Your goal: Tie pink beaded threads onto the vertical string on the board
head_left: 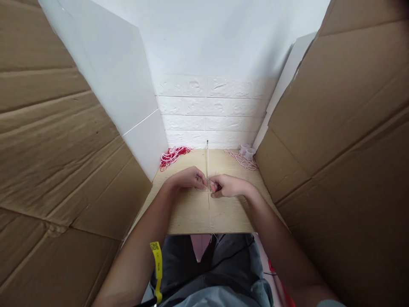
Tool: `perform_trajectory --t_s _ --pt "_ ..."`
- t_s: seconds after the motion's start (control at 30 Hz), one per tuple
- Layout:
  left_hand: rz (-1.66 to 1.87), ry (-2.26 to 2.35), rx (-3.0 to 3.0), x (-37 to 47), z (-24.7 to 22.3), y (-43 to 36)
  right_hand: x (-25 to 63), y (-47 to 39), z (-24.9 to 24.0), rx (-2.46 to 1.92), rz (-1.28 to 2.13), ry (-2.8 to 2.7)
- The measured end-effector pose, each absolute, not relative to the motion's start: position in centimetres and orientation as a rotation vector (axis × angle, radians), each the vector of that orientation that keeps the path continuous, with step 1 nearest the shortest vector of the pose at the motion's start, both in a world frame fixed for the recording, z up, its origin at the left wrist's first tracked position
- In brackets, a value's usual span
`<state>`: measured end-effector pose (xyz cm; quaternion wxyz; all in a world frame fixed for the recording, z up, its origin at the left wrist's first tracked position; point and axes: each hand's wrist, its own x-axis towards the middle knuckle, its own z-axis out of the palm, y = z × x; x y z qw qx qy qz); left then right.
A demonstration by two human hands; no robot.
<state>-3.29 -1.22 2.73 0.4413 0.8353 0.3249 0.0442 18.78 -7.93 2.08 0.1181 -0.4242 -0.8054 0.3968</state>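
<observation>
A thin pale cord (pixel 209 213) runs down the middle of the wooden board (pixel 185 217), from a small dark hook or pin (pixel 207 141) at the back to the front edge, where loose ends hang. My left hand (pixel 193 178) is beside the cord on its left, fingers curled and pinched near it. From the right, my right hand (pixel 222 185) meets the cord with thumb and forefinger closed. Thin strands seem to pass between the fingertips, too fine to make out clearly.
Red and white cords (pixel 174 157) lie in a tangle at the board's back left. Pale pink cords (pixel 244 161) and small clear cups (pixel 249 152) are at the back right. Cardboard walls (pixel 64 128) stand on both sides, with a white brick-patterned wall (pixel 204 106) behind.
</observation>
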Motion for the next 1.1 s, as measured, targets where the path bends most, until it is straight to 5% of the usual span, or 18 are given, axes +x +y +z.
perform_trajectory --t_s 1.1 --pt "0.054 0.830 2.036 -2.9 3.5 -2.0 18.6 -7.8 1.0 -1.428 0.923 -2.282"
